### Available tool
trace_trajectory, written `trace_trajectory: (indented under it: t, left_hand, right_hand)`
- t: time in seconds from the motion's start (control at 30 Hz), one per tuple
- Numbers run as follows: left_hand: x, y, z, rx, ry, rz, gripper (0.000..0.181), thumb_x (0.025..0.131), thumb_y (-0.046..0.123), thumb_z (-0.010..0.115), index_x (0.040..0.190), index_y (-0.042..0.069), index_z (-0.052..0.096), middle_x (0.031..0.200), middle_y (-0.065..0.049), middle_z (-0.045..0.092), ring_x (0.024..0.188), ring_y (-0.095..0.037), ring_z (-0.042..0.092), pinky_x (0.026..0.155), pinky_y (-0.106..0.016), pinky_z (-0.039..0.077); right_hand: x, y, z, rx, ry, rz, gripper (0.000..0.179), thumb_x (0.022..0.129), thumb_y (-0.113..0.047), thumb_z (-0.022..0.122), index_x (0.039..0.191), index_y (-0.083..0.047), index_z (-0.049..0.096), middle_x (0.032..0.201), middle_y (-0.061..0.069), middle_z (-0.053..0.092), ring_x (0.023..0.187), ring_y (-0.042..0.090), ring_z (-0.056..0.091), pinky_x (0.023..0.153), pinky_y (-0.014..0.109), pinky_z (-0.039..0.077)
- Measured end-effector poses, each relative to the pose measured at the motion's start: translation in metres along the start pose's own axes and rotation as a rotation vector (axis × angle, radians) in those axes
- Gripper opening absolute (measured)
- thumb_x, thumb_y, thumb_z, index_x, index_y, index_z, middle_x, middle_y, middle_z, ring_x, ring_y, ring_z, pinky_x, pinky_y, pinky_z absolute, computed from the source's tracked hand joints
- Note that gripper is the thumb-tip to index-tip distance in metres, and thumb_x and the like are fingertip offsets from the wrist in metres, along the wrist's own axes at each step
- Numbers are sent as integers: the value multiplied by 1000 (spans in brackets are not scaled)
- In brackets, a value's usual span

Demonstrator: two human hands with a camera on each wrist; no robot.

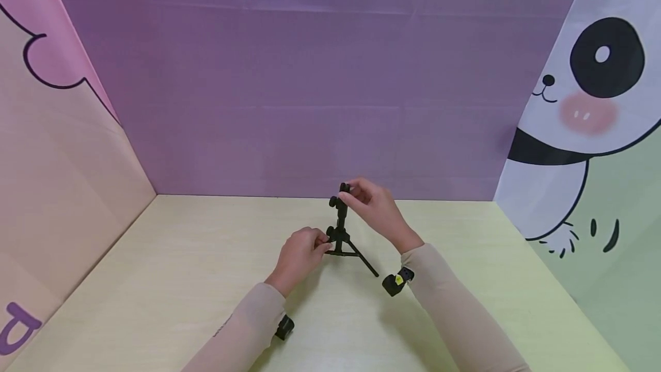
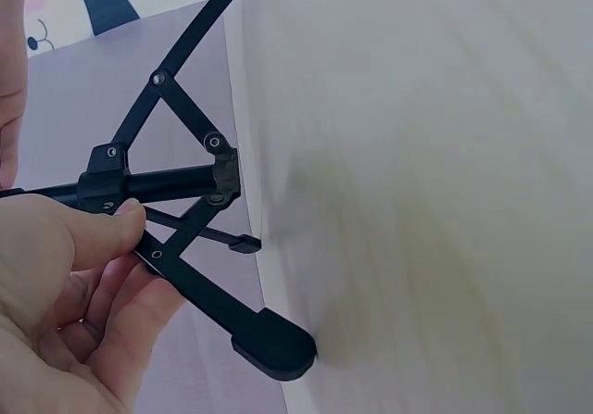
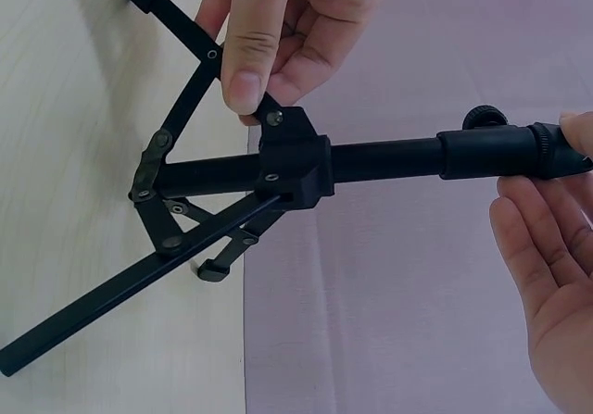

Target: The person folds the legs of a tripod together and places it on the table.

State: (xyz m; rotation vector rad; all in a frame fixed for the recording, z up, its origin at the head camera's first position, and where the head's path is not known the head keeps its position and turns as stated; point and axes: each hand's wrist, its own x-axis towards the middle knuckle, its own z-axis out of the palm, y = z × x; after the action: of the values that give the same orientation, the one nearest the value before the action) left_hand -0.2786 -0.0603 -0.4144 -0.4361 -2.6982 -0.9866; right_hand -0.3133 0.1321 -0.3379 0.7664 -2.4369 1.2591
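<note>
A small black tripod (image 1: 341,221) stands upright near the back of the table, its legs spread and joined to the centre column by hinged braces. My left hand (image 1: 302,257) pinches one leg (image 2: 208,294) between thumb and fingers, close to the collar where the legs meet. Up at the tripod's head, my right hand (image 1: 379,211) grips the top end with thumb and fingertips. A round knob (image 3: 485,117) sticks out from the upper tube. Two legs end in thick rubber feet, while another leg (image 3: 93,321) has a plain, bare end.
The pale wooden table (image 1: 170,280) spreads around the tripod. A purple backdrop (image 1: 310,85) rises behind it, with printed panels at the left and the right, one bearing a panda (image 1: 573,119). Small black cameras (image 1: 395,283) are strapped to both wrists.
</note>
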Motion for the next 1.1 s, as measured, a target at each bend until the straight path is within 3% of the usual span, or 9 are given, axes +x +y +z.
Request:
trace_trajectory:
  t: [0.53,1.1]
  left_hand:
    - [1,0,1,-56,60,35,10,92,11,75,93,1,72,81,-1,62,71,-13,55,64,-28,49]
    - [-1,3,-2,-97,63,28,11,94,12,72,96,0,71,85,-1,61,74,-13,57,66,-28,50]
  right_hand:
    - [1,0,0,7,8,-15,31,98,-30,69,120,-9,67,89,-3,68,75,13,63,67,33,52]
    - [0,-3,1,23,4,-8,32,98,-31,68,122,-9,66,90,-3,68,77,14,63,69,34,53]
